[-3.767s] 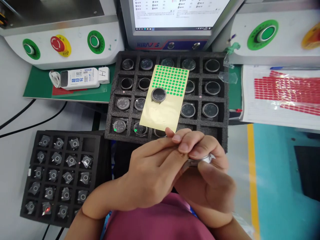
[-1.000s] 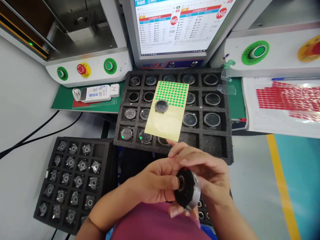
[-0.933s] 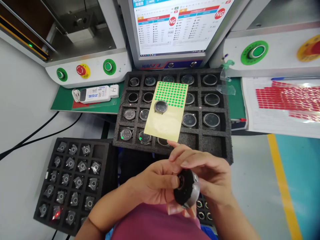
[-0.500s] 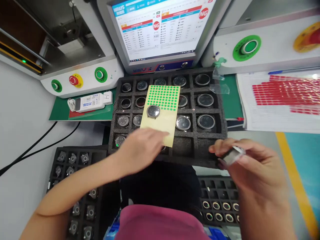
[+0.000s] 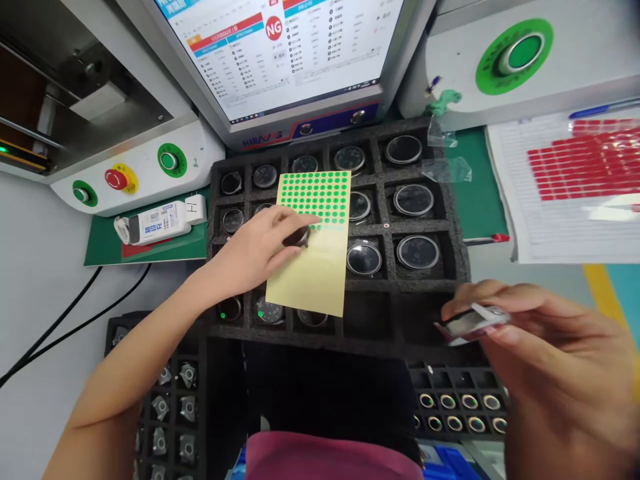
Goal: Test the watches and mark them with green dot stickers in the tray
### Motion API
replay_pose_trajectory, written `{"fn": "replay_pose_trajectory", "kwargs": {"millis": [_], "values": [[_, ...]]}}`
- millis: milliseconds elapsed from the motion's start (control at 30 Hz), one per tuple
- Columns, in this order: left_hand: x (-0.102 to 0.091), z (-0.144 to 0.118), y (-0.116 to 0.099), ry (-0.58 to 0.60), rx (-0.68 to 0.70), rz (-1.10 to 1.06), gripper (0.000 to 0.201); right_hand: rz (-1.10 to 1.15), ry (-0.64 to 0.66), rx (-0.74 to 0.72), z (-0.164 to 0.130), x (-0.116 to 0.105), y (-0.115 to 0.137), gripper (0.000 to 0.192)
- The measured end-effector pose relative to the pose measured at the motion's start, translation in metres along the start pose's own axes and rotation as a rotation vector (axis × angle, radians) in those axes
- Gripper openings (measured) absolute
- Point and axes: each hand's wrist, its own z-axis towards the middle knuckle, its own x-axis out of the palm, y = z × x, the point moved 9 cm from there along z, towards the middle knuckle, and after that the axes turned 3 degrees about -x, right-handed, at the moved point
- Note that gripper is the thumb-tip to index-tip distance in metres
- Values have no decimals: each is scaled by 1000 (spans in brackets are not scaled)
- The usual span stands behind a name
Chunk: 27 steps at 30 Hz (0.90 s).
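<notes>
My left hand [image 5: 260,247] is over a yellow sheet [image 5: 310,280] with rows of green dot stickers. Its thumb and fingers curl around a round dark watch head [image 5: 299,238] on the sheet, mostly hidden by the hand. The index fingertip reaches the lowest row of dots. Off to the right, above the tray's front right corner, my right hand [image 5: 535,320] pinches a small silvery, dark-faced piece [image 5: 470,323] with a glossy edge; its exact kind is unclear. Under the sheet lies a black foam tray [image 5: 325,337] with round watch heads in its compartments, two bearing green dots.
Behind the tray stands a monitor [image 5: 300,67] showing a red NG mark. Button panels flank it, with a green button [image 5: 523,53] on the right. Red labels [image 5: 585,160] lie on papers at right. More foam trays sit lower left [image 5: 173,400] and lower right [image 5: 455,400].
My left hand has moved up the sheet from its lower part and closed around the watch head. My right hand still holds the silvery piece, now turned differently. The view has shifted closer.
</notes>
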Motion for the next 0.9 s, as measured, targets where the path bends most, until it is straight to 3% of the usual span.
{"fn": "replay_pose_trajectory", "kwargs": {"millis": [100,167,300,400,500,633,767,900], "values": [[-13,-7,-2,-20,-36,-560,41,-35,-49,-9,3,-10,-3,19],[-18,-12,-5,-36,-53,-808,35,-33,-64,-18,3,-14,-5,15],[-18,-21,-8,-60,-116,-1079,26,-92,-214,76,-5,-21,-11,14],[-18,-27,-4,-77,-168,-1160,26,-214,-347,147,-9,-23,-5,20],[-18,-29,8,-85,-302,-962,27,-483,-315,185,10,-10,6,18],[-13,-20,24,-68,-511,-378,27,-606,-18,232,57,30,-5,19],[-3,-1,10,-61,-477,249,29,-596,201,271,83,62,-31,25],[11,4,-1,1,-428,515,35,-709,298,165,84,74,-38,19]]}}
